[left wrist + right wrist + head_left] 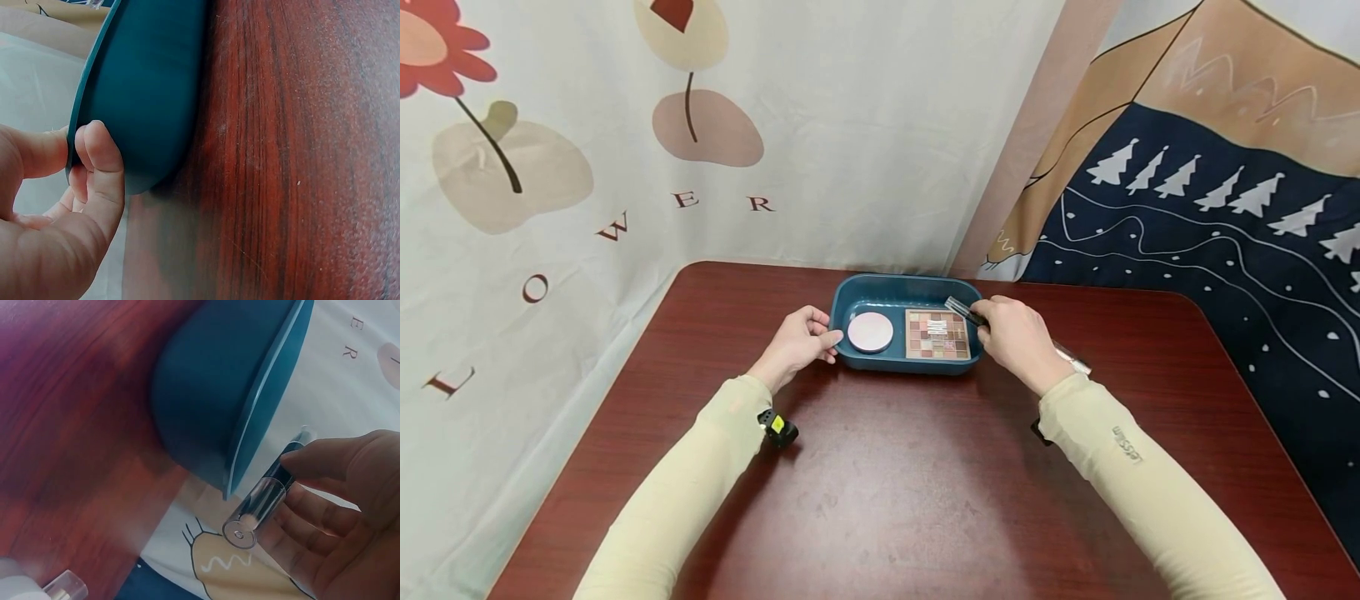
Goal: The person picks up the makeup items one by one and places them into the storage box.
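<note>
A dark teal plastic tray [895, 365] stands near the table's far edge. My left hand [801, 342] pinches its left rim, thumb on the inner side and fingers outside, as the left wrist view shows. Inside lie a round pale pink compact [870, 332] on the left and an eyeshadow palette [937, 346] on the right. Over the tray's right end, my right hand [1018, 337] holds a slim black cosmetic tube [966, 311] with clear ends between thumb and fingers. Tilted, the tube [265, 497] overlaps the palette's upper corner in the head view.
A clear-and-white small item [1072, 358] lies on the table beside my right wrist, partly hidden by it. The dark red wood table [887, 500] stretches toward me. Behind it hang a white flower-print curtain [850, 125] and a navy cloth with trees [1225, 250].
</note>
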